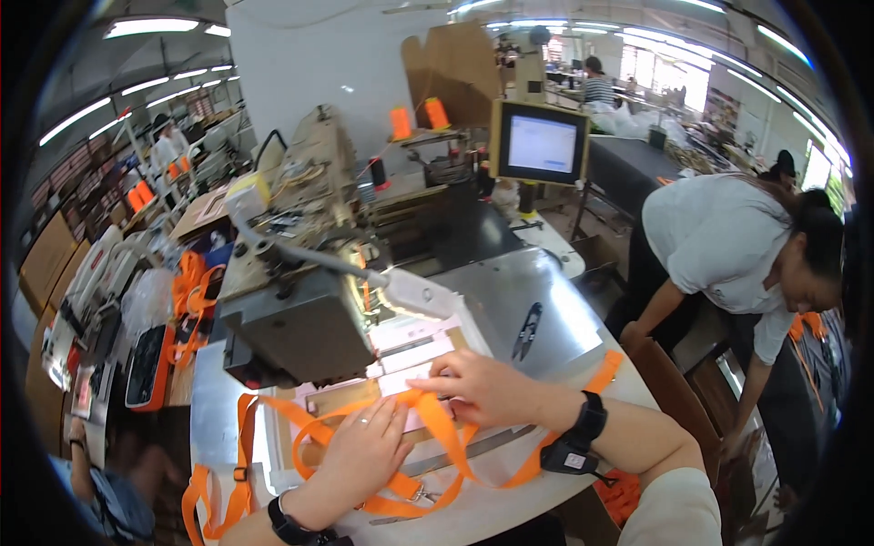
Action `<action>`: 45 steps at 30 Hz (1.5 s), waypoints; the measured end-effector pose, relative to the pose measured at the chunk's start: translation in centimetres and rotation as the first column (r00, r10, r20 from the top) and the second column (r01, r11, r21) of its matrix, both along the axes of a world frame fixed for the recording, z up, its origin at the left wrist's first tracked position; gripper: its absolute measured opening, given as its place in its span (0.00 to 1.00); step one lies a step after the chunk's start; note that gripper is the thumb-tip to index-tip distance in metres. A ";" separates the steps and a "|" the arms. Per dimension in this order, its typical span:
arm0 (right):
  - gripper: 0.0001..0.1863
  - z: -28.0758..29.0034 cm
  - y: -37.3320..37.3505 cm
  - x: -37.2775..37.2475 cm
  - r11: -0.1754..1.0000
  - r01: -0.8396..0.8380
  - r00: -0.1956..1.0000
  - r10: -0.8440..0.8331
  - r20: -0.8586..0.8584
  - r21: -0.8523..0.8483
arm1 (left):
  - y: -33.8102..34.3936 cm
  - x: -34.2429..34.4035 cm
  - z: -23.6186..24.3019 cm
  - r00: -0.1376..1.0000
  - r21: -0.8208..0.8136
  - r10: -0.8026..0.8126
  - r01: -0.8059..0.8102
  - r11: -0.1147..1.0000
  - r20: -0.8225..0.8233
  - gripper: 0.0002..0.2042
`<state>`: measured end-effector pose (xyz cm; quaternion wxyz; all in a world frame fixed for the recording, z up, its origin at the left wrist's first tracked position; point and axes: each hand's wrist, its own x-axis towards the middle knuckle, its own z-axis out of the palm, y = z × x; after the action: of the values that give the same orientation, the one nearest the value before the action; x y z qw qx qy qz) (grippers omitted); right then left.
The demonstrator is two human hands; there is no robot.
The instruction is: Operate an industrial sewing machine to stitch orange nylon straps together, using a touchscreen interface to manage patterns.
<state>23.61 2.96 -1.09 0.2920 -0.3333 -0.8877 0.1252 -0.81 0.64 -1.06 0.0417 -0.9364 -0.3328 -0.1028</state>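
Note:
An orange webbing strap (442, 435) lies in loops across the worktable, running from its left edge to the right side. My left hand (360, 450) is closed on the strap, fingertips beside the pale sewing template (414, 350). Close to it, my right hand (482, 389) pinches the same strap between thumb and fingers. A metal clip (423, 494) hangs on a lower loop, and a dark slide buckle (240, 474) sits on the strap at left. Just beyond my hands is the grey head of a sewing machine (300, 328).
Black thread snips (527, 329) lie on the metal plate at right. A white lamp (414, 291) reaches over the template. Behind stand a monitor (542, 144) and orange thread cones (437, 114). A co-worker (728, 237) bends over at right; another person's arm (82, 464) shows at lower left.

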 end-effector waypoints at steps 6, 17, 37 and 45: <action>0.17 0.0 -0.1 0.9 0.991 0.068 0.995 -0.059 0.083 -0.117 | 0.2 0.4 0.1 0.999 0.014 -0.040 0.040 0.999 0.014 0.25; 0.13 0.2 0.3 0.8 0.987 0.046 0.995 -0.031 0.096 -0.156 | 0.1 0.5 0.7 1.000 0.021 -0.010 0.010 1.000 -0.018 0.24; 0.10 0.4 1.3 2.3 0.990 -0.033 0.998 0.040 0.049 -0.137 | 0.3 0.3 0.2 0.999 -0.008 -0.028 0.029 1.000 0.041 0.25; 0.09 -0.2 1.2 2.2 0.998 -0.005 0.998 0.009 0.069 -0.059 | 0.2 0.3 0.1 0.999 -0.003 -0.025 0.025 1.000 0.036 0.25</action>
<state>25.76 4.17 -1.34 0.2508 -0.3428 -0.8943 0.1409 -0.48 0.81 -0.92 0.0329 -0.9386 -0.3220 -0.1197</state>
